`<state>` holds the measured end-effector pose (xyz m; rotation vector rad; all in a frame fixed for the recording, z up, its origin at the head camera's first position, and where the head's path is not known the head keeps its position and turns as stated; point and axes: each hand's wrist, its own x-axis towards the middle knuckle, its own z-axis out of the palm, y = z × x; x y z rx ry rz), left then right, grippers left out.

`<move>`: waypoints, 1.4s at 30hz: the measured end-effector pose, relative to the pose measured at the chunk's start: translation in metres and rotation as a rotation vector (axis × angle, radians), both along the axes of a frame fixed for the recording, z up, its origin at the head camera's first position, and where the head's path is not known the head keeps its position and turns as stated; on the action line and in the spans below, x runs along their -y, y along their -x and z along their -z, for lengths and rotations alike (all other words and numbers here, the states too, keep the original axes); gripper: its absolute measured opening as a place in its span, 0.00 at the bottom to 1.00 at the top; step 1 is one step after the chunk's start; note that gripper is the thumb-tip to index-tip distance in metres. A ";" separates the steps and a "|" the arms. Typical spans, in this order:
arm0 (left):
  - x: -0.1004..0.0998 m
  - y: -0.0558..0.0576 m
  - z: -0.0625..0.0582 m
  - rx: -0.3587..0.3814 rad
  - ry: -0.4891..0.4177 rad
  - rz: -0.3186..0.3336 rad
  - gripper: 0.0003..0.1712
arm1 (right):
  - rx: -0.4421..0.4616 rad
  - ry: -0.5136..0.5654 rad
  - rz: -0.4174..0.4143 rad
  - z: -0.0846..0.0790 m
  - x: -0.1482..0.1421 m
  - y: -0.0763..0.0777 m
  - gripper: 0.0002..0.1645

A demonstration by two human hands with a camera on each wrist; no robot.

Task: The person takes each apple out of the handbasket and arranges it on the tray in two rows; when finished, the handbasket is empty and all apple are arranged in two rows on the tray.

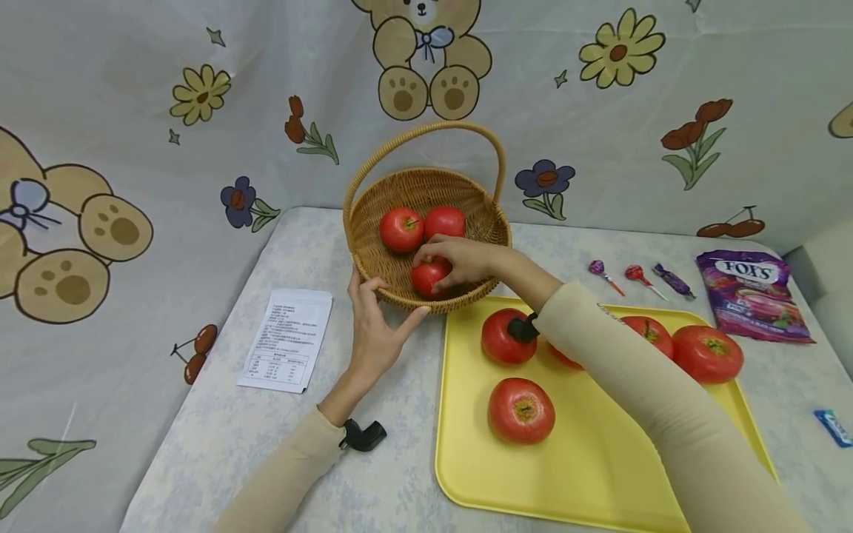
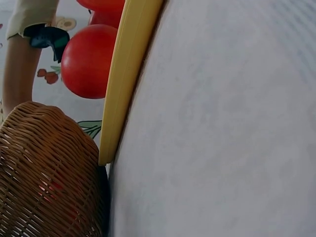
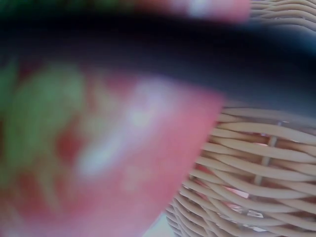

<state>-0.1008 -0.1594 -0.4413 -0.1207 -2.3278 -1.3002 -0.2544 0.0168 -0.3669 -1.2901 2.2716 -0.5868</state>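
A wicker basket [image 1: 373, 255] with an arched handle leans at the back of the table, its opening tipped toward me. My left hand [image 1: 373, 333] grips its lower left rim, the thumb along the front edge. Inside the basket, my right hand [image 1: 466, 259] holds a red apple [image 1: 425, 278] between thumb and fingers. Two more apples, one at the left [image 1: 401, 229] and one at the right [image 1: 445, 221], lie behind it. The left wrist view shows the basket's woven outside [image 2: 44, 163]. In the right wrist view, a blurred apple [image 3: 143, 163] fills the foreground beside wicker [image 3: 256, 163]; which apple cannot be told.
A yellow tray [image 1: 566, 481] at the right bears several red apples, including one near its front left [image 1: 522, 411]; my right forearm crosses above it. Lollipops [image 1: 636, 273], a purple candy bag [image 1: 753, 296] and a blue wrapper [image 1: 833, 428] lie further right. A printed sheet [image 1: 286, 340] lies left.
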 end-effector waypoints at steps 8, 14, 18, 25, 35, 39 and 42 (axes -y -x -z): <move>0.000 -0.001 0.001 0.005 0.006 -0.002 0.39 | 0.000 -0.020 -0.010 0.001 0.000 0.000 0.27; 0.000 -0.002 -0.001 0.011 0.009 0.001 0.39 | -0.010 -0.011 -0.012 0.000 0.000 -0.002 0.27; 0.000 -0.002 -0.002 0.004 0.015 0.000 0.39 | -0.041 0.015 -0.019 0.000 0.000 -0.002 0.27; 0.001 -0.001 -0.002 0.022 -0.011 0.001 0.38 | -0.100 0.108 0.003 -0.010 -0.004 -0.003 0.26; 0.003 -0.001 0.001 0.031 -0.053 -0.005 0.37 | -0.176 0.254 0.029 -0.050 -0.030 -0.017 0.27; 0.003 0.000 0.000 0.025 -0.052 -0.004 0.38 | -0.203 0.270 0.037 -0.062 -0.050 -0.031 0.28; 0.003 0.000 -0.001 0.022 -0.047 -0.002 0.38 | -0.237 0.291 0.033 -0.070 -0.067 -0.043 0.29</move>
